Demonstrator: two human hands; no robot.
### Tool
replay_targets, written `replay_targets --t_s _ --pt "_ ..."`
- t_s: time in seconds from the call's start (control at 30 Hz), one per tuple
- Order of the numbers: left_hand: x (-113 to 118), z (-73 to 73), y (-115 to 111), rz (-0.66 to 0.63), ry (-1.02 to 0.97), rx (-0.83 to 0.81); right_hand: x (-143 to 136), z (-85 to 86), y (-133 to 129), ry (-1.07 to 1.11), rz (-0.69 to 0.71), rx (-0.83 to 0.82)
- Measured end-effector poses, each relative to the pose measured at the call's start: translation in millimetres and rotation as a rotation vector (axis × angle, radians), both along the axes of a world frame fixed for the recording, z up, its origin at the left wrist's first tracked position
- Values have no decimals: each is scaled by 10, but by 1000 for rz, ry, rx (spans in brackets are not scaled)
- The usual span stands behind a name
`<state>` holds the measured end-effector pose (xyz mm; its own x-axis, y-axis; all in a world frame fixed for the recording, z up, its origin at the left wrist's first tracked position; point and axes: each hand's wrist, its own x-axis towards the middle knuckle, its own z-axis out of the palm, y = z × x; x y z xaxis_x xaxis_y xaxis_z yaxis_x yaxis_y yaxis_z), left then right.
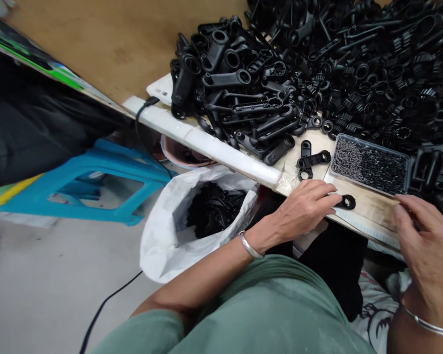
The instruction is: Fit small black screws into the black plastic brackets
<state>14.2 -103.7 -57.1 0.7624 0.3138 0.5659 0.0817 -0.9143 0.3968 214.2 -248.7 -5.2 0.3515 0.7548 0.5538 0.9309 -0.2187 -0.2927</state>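
My left hand (308, 204) is at the table's front edge, its fingers closed on one end of a black plastic arm-shaped part (349, 202). The ring end of that part sticks out to the right and lies on the table. My right hand (426, 233) is just in front of the clear box (371, 163), thumb and forefinger pinched together. Anything between those fingertips is too small to make out. Small silvery pieces fill the box's left half and small black pieces its right. Behind my left hand lie a few more black arm-shaped parts (314, 159).
Heaped black plastic parts (243, 83) cover the back of the table, with ring-shaped pieces (362, 71) at the right. Below the table's white edge (206, 142) stands a white sack (162, 236) holding black parts. A blue stool (77, 206) and a black cable (107, 300) are at the left.
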Motion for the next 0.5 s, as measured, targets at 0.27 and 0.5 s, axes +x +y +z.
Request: replay_targets --t_s 0.27,0.5 --pt "6 -13 -9 -47 -77 -223 233 86 535 -141 22 -267" --pt "2 -7 7 -62 -71 -249 64 269 499 12 142 -321"
